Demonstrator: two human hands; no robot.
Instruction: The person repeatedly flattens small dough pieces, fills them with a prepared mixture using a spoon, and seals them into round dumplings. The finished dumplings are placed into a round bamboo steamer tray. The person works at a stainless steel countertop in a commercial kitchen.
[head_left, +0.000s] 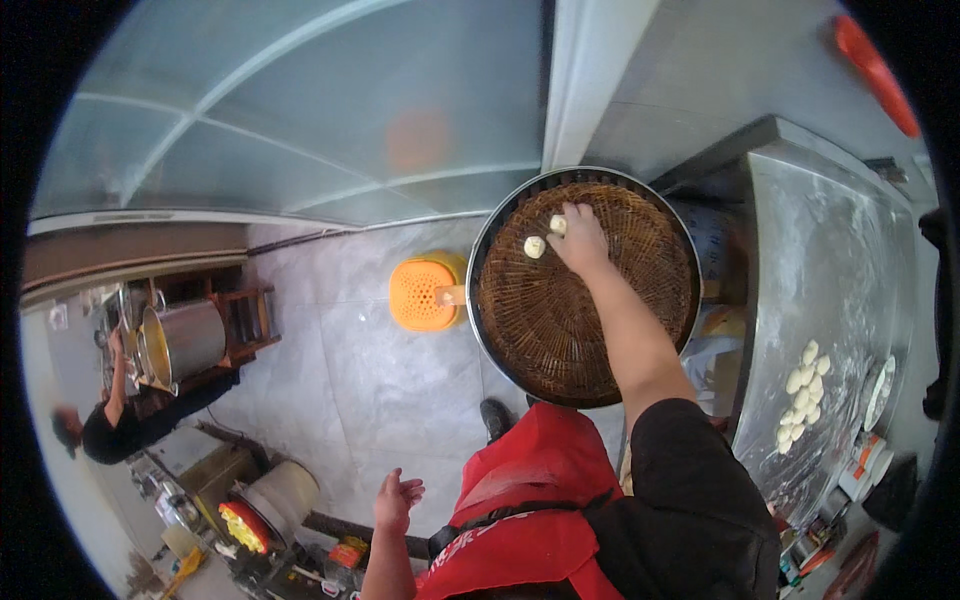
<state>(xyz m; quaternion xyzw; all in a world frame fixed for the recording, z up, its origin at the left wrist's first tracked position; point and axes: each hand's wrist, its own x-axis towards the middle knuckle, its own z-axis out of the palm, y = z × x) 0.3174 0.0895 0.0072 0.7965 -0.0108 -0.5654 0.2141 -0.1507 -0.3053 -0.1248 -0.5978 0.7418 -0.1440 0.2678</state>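
Observation:
A round woven tray (547, 330) lies inside a wide dark pan (480, 341) with a metal rim, right before me. My right hand (581, 238) reaches over the far part of this tray. Its thumb and fingers are around a pale dough ball (558, 224) at the woven surface. Just left of that hand, a second dough ball (534, 247) rests on the weave. My left hand (397, 501) hangs low over the floor, away from the pan, with nothing in it and its fingers apart.
On the right stands a floury metal worktable (795, 247) with several dough pieces (804, 390). An orange plastic stool (420, 294) is left of the pan. Further left, a person (112, 427) works beside a large metal pot (191, 337). A glass partition (337, 97) rises ahead.

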